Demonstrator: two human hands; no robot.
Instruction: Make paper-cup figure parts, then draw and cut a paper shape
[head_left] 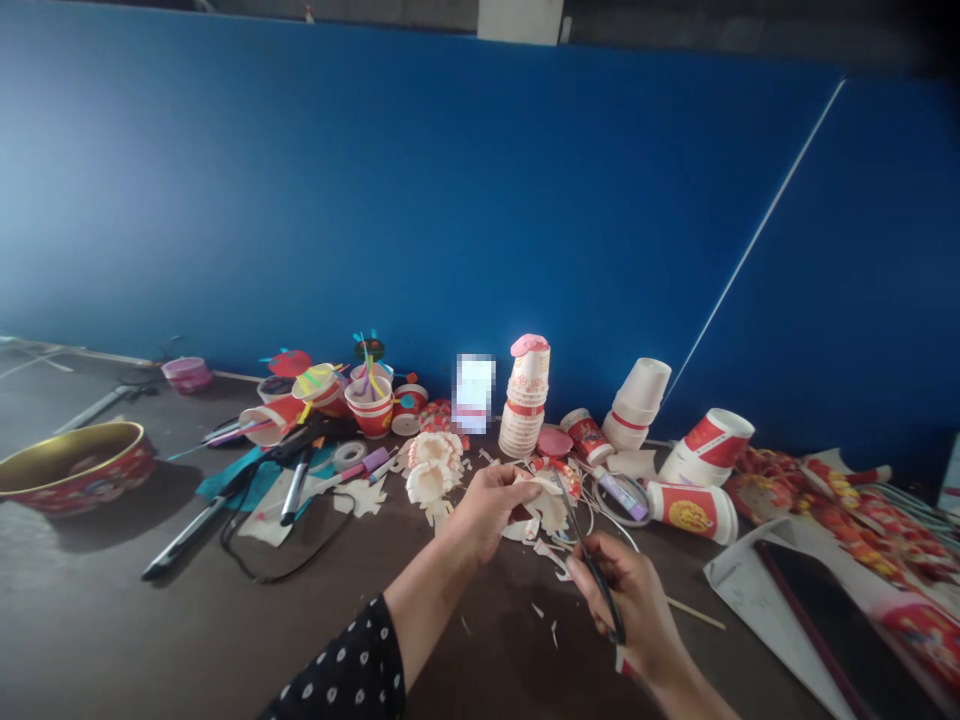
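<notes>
My left hand (486, 508) pinches a cut piece of paper cup (553, 508), cream on one side with red and yellow print along its edge. In my right hand (630, 590) is a pair of scissors (600, 585) with black handles, its blades reaching up to the paper piece. Whether the blades are apart is too small to tell. Paper scraps (553, 555) lie on the dark table under both hands. Just left of my left hand stand cream cut-paper shapes (433, 470). Beyond the hands rises a stack of paper cups (523, 420) topped by a pink lump.
On the left are a red and gold bowl (82, 475), a black-and-silver stick-like tool (199, 530), a tape roll (349, 457) and decorated cups (370, 408). At right, a dark phone (855, 630) lies near tipped cups (694, 512). A blue partition (450, 200) closes the back.
</notes>
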